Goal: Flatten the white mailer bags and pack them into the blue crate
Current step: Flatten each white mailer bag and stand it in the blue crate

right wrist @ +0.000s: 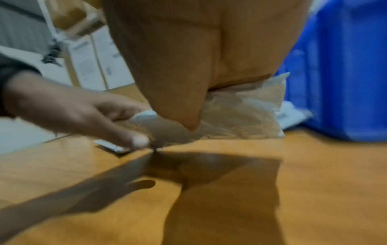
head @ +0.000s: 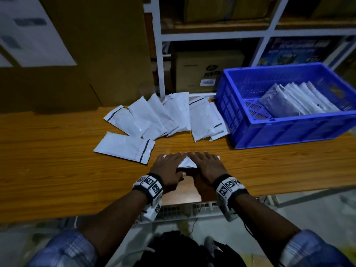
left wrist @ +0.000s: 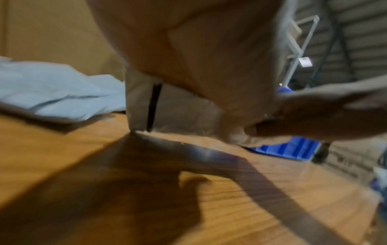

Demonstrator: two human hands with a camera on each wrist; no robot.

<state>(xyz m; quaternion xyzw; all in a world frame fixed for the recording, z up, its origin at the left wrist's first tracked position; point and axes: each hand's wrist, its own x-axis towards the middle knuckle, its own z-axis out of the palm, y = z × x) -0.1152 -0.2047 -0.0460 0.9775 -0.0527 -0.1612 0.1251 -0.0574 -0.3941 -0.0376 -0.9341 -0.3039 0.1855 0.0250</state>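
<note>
One white mailer bag [head: 187, 163] lies near the front middle of the wooden table [head: 57, 160], held between both hands. My left hand [head: 169, 164] spreads straight fingers over its left half, and my right hand [head: 207, 162] covers its right half. In the right wrist view the left hand [right wrist: 73, 109] pinches the mailer [right wrist: 240, 114] with its thumb at the near edge. In the left wrist view the right hand [left wrist: 324, 112] has its thumb under the mailer [left wrist: 178, 112], which is slightly raised there. The blue crate [head: 298, 130] stands at the right with several flat mailers [head: 296, 101] leaning inside.
Several more white mailers [head: 163, 116] are fanned out at the back of the table, left of the crate. A single one [head: 125, 147] lies just left of my hands. A white shelf post [head: 159, 54] and large cardboard boxes [head: 96, 54] stand behind.
</note>
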